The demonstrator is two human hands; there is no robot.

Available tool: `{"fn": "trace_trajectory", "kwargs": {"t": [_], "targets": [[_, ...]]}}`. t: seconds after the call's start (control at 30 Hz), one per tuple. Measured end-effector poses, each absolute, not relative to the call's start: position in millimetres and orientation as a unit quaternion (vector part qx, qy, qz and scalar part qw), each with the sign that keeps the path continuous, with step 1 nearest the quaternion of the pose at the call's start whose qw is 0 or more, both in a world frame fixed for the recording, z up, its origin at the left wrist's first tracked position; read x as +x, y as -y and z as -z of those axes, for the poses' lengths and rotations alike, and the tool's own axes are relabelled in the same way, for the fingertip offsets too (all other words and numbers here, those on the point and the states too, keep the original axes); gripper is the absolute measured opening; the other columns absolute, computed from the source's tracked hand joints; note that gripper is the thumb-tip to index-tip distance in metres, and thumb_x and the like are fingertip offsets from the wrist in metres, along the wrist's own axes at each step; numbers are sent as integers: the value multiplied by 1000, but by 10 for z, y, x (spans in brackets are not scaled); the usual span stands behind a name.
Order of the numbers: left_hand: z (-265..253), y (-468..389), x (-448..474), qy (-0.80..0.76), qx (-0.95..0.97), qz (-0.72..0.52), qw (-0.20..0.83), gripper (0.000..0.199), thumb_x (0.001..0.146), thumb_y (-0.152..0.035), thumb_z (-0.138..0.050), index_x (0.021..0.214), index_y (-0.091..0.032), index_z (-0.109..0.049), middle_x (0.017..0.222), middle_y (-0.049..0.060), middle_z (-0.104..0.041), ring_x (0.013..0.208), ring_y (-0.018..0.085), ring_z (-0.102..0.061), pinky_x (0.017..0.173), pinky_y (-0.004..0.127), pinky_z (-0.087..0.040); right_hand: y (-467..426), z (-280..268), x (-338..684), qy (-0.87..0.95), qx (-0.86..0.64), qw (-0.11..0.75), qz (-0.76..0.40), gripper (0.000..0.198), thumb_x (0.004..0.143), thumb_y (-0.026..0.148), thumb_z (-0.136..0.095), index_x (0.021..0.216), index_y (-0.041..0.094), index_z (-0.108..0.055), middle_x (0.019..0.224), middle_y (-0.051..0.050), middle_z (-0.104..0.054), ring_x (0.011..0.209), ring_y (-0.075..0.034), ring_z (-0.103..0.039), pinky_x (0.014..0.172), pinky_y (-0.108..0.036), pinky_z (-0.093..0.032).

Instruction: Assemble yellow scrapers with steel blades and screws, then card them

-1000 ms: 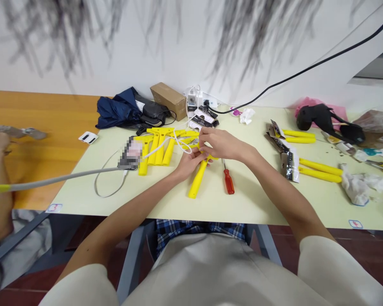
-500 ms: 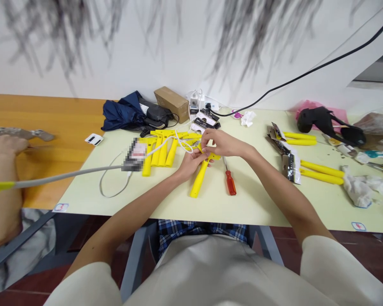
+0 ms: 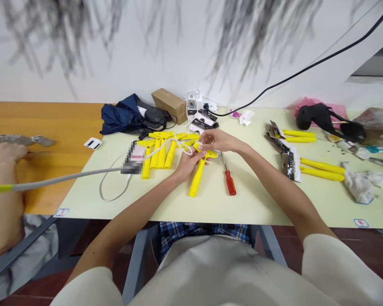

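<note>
My left hand [image 3: 189, 163] is closed around the head of a yellow T-shaped scraper-like tool [image 3: 195, 180], whose handle points down toward the table's front edge. My right hand [image 3: 214, 140] is over the left end of that head with its fingers bent together; whatever sits between the fingertips is too small to tell. A screwdriver [image 3: 230, 182] with a red handle lies just right of the tool, its shaft pointing away from me. To the left, several more yellow T-shaped tools [image 3: 161, 155] lie side by side, with a white cable [image 3: 182, 146] looped over them.
A dark device with a blurred screen [image 3: 132, 158] and a grey cable lies at left. Behind are a navy umbrella cloth [image 3: 118, 114], a cardboard box [image 3: 169, 105] and a power strip [image 3: 210, 104]. Packaged yellow-handled tools [image 3: 322, 169] lie right. Another person's arm [image 3: 3, 187] rests at far left.
My right hand's fingers have shifted slightly up and left, uncovering more of the tool's head. My left hand keeps its grip. The whole view has tilted a little.
</note>
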State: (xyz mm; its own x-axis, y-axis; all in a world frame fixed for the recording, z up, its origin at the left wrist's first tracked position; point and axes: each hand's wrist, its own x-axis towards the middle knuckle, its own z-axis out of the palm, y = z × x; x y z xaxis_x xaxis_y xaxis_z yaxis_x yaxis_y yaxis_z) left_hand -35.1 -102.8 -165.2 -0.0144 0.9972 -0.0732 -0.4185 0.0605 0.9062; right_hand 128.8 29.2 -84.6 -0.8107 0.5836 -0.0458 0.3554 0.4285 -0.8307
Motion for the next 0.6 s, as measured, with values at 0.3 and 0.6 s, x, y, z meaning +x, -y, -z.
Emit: {"fn": "trace_trajectory", "kwargs": {"t": [0.3, 0.6], "targets": [[1639, 983, -414, -426, 331, -614, 576, 48, 80, -44, -98, 109, -17, -69, 104, 6, -80, 87, 22, -84, 70, 28, -67, -696, 782, 1746, 921, -293, -15, -255, 16, 85, 15, -80, 101, 17, -80, 104, -9, -82, 92, -25, -74, 79, -32, -52], [1623, 990, -406, -430, 340, -605, 577, 54, 80, -49, -99, 112, -17, -70, 111, 9, -81, 96, 25, -86, 76, 30, -70, -653, 958, 1606, 920, -259, -36, -291, 9, 85, 14, -72, 90, 18, -78, 92, -4, -78, 82, -19, -69, 77, -30, -50]]}}
